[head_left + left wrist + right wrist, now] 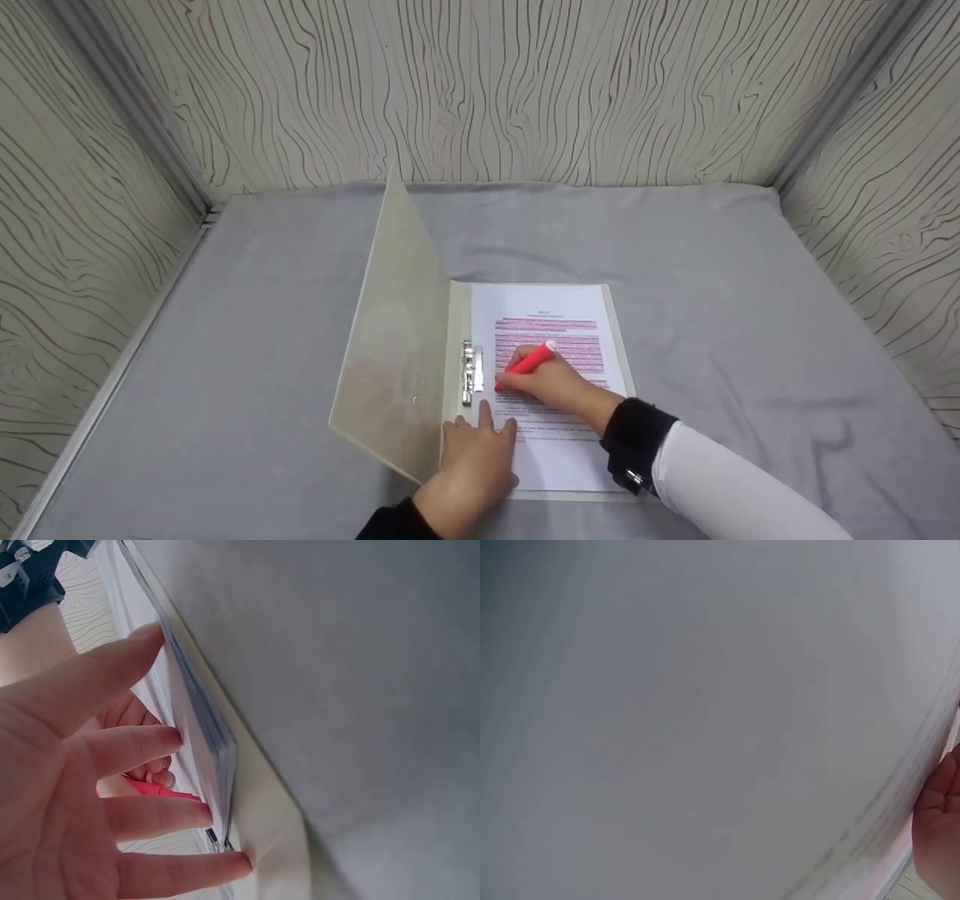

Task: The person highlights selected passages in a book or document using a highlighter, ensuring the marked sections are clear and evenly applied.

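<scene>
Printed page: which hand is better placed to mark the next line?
Probably the right hand: it grips the red marker, tip near where highlighting ends on the page. The left hand rests, holding nothing, at the page's lower left.

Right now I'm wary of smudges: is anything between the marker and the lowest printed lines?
Yes: the left hand lies over the lower left of the page, fingertips at the left of those lines. The right hand grips the marker; nothing else visible intervenes.
</scene>
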`<action>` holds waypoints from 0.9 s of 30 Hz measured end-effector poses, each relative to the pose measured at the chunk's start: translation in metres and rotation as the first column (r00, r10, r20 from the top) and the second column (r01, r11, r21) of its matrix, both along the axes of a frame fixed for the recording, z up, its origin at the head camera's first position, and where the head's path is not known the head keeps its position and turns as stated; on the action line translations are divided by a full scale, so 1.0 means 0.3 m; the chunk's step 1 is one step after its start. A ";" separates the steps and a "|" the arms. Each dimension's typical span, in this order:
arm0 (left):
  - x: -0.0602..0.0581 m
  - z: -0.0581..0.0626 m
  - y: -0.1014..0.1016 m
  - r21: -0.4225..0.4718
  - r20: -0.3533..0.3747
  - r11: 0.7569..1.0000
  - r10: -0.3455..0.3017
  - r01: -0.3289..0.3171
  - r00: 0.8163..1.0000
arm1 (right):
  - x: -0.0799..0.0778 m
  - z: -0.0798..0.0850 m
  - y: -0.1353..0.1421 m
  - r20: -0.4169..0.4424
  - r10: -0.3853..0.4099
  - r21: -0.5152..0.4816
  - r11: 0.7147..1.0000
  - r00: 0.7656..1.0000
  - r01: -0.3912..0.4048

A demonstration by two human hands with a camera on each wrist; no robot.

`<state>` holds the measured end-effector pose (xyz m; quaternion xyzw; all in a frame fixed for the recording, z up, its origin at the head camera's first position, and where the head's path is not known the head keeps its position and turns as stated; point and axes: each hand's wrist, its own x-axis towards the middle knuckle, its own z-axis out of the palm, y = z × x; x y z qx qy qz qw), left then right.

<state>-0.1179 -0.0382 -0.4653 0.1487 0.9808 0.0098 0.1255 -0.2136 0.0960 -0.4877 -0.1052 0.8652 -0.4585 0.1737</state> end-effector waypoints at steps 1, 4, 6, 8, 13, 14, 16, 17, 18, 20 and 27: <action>0.001 0.001 0.000 -0.002 -0.008 1.000 0.000 0.000 1.000 | -0.002 0.002 -0.002 -0.004 0.004 0.006 1.000 1.000 -0.004; 0.001 0.002 0.001 -0.009 -0.033 1.000 -0.001 0.001 0.999 | -0.007 0.011 -0.007 -0.017 0.015 0.019 1.000 1.000 -0.014; 0.001 0.003 0.001 -0.009 -0.040 1.000 0.000 -0.001 0.999 | -0.009 0.016 -0.010 -0.016 0.016 0.026 1.000 1.000 -0.016; 0.000 0.002 0.001 -0.010 -0.036 1.000 0.002 -0.002 0.999 | -0.011 0.019 -0.011 -0.008 0.016 0.030 0.999 1.000 -0.016; 0.000 0.001 0.003 -0.008 -0.030 1.000 0.004 -0.004 1.000 | -0.011 0.026 -0.010 0.022 0.008 0.050 0.999 1.000 -0.009; 0.001 0.002 0.004 -0.010 -0.028 1.000 0.004 -0.004 1.000 | -0.010 0.028 -0.009 0.022 0.007 0.057 0.998 1.000 -0.008; 0.000 0.003 0.005 -0.011 -0.028 1.000 0.005 -0.005 1.000 | -0.010 0.029 -0.006 0.019 0.003 0.072 0.997 1.000 -0.005; 0.000 0.003 0.005 -0.012 -0.028 1.000 0.004 -0.005 1.000 | -0.010 0.029 -0.006 0.013 0.006 0.074 0.997 1.000 -0.007; 0.000 0.004 0.005 -0.012 -0.027 1.000 0.005 -0.005 1.000 | -0.010 0.029 -0.006 0.012 0.008 0.077 0.997 1.000 -0.008; 0.001 0.004 0.004 -0.017 -0.034 1.000 0.000 -0.001 0.999 | -0.010 0.028 -0.005 0.013 0.009 0.073 0.997 1.000 -0.010; 0.004 0.003 0.000 -0.025 -0.051 1.000 -0.015 0.013 0.999 | -0.006 0.026 -0.002 0.020 -0.003 0.061 0.998 1.000 0.002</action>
